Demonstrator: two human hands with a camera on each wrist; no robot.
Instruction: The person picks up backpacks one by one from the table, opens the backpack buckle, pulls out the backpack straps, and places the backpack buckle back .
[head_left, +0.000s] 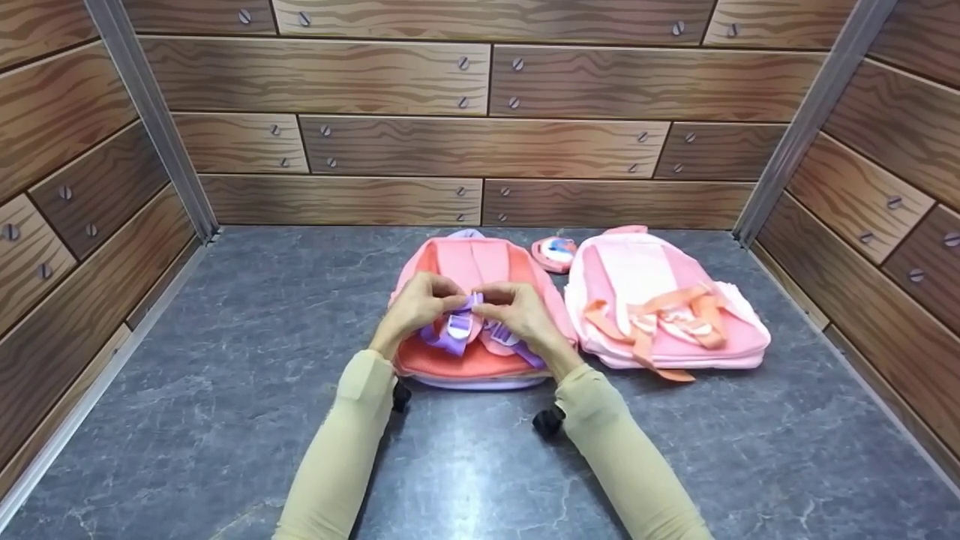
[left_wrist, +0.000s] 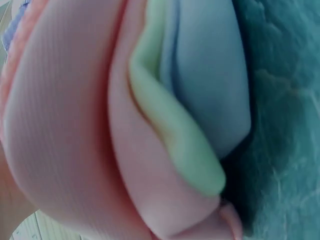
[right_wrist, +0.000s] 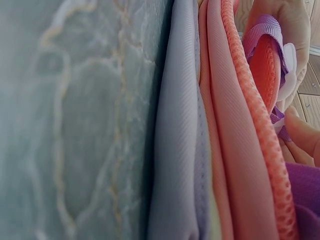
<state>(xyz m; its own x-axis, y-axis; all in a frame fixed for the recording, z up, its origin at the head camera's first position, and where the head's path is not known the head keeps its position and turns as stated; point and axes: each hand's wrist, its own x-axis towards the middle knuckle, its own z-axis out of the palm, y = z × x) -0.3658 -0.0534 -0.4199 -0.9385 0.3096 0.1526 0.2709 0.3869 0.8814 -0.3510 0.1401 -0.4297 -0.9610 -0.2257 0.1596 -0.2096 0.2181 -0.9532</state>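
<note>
A coral-pink backpack [head_left: 487, 367] lies with its strap side up. Above it, my left hand [head_left: 420, 304] pinches a purple webbing strap [head_left: 474, 301] between thumb and fingertips. From the other side, my right hand [head_left: 523, 311] pinches the same strap close by, at a small white piece. A white buckle [head_left: 459, 325] sits on the purple webbing just below the fingers. The right wrist view shows the strap's purple webbing [right_wrist: 265, 30] beside the mesh-covered back. Mostly the backpack's layered side [left_wrist: 65, 110] fills the left wrist view, hiding the left fingertips.
To the right lies a light pink backpack [head_left: 660, 277] with orange straps [head_left: 709, 319] bundled on top. A small round red and white item [head_left: 555, 253] lies behind, between the two packs. Wood-patterned walls [head_left: 390, 142] enclose the dark grey marbled table [head_left: 225, 390].
</note>
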